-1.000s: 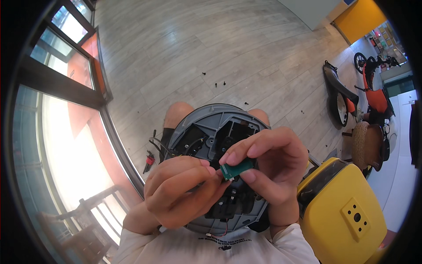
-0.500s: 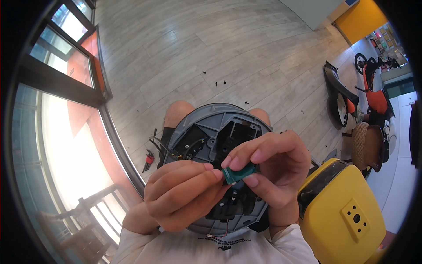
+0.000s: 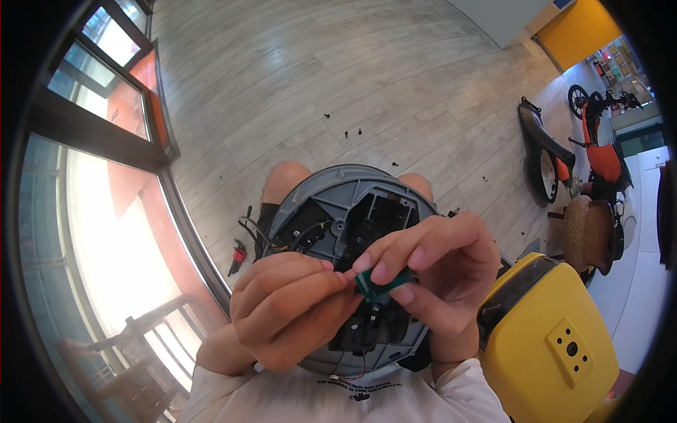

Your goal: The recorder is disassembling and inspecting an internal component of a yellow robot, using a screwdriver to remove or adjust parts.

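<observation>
My right hand (image 3: 448, 268) grips a small green circuit board (image 3: 377, 287) between fingertips and thumb, with the index and middle fingers over its top. Against the board's left edge, my left hand (image 3: 289, 307) is pinched, fingers curled; whatever is in that pinch is hidden. Both hands are above a round grey plastic housing (image 3: 338, 173) resting on my lap. Inside it are black modules (image 3: 384, 211) and cables (image 3: 310, 236), and a thin red wire with a white connector (image 3: 336, 376) dangles near my shirt.
Glass doors (image 3: 106, 211) line the left, beside a red-handled tool set (image 3: 238, 255). Several screws (image 3: 346, 134) lie on the wooden floor. At right are a large yellow plastic part (image 3: 529, 324), a woven chair (image 3: 589, 233), a black body panel (image 3: 543, 162) and an orange two-wheeler (image 3: 599, 155).
My right hand's fingers have risen slightly and shifted over the board, which is more covered and tilted. My left hand stays pinched at its edge with only slight movement.
</observation>
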Motion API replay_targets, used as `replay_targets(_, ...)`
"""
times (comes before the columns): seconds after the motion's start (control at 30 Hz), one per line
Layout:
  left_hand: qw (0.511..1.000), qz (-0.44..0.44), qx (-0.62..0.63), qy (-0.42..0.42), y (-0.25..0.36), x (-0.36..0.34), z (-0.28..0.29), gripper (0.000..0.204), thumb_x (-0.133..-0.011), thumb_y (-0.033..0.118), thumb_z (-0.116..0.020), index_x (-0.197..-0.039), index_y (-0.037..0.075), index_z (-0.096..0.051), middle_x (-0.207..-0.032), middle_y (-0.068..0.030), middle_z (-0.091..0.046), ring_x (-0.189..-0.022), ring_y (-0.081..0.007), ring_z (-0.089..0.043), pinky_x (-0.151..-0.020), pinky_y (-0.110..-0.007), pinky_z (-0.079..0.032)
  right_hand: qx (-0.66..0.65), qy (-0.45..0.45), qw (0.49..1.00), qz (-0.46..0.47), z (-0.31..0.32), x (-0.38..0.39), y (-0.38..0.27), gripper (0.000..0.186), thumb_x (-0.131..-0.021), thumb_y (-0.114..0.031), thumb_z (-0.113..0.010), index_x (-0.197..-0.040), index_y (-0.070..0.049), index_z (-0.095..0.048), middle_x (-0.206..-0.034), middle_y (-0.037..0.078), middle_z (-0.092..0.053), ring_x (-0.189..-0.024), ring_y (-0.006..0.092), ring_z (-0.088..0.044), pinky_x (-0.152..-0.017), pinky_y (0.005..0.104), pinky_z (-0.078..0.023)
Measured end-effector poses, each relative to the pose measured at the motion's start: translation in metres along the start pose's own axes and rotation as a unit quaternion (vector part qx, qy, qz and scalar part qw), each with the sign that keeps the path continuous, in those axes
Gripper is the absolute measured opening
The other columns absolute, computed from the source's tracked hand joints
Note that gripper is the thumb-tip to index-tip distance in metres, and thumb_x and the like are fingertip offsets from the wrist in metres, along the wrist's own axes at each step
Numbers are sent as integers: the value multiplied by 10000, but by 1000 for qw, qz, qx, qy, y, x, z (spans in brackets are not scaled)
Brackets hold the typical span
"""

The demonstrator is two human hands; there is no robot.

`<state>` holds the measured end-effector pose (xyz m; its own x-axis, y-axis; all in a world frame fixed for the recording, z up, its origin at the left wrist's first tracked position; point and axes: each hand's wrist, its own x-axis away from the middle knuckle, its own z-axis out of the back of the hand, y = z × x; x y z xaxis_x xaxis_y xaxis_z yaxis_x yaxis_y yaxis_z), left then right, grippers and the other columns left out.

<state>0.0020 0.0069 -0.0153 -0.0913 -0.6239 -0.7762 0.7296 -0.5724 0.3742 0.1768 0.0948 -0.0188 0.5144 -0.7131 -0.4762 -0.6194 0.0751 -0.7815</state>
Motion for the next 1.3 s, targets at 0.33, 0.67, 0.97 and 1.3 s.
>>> replay_targets(0.33,1000,15,-25,-12,0,-2,-1,227,-585,-6,-866,-761,9,-724,-899,-63,-651,-796,-207,-645,-625,-315,-565,2,-7,999,-32,4,1,-2,364,-798,158,-651,-1122,69,-511,-1065,239,-647,-1010,261,-688,-917,364,-561)
replay_targets(0.67,999,15,-29,-6,0,-3,-2,232,-575,-11,-868,-754,14,-722,-896,-64,-636,-786,-209,-631,-596,-322,-554,-28,16,997,-63,1,-1,-3,463,-798,133,-626,-1227,60,-469,-1111,218,-614,-1028,250,-684,-943,342,-544)
replay_targets(0.97,999,13,-36,-10,0,-4,-1,235,-575,12,-877,-756,19,-727,-893,-62,-633,-780,-207,-626,-594,-323,-550,-45,25,996,-79,1,-2,-5,501,-803,128,-613,-1258,61,-413,-1102,227,-607,-1020,260,-688,-932,347,-550)
replay_targets(1.3,999,19,-23,-16,-1,-4,-1,247,-587,0,-877,-779,17,-723,-918,-70,-627,-779,-215,-623,-621,-329,-551,-23,24,995,-90,5,-3,-2,508,-806,110,-634,-1258,52,-409,-1122,204,-580,-1050,268,-670,-931,363,-563)
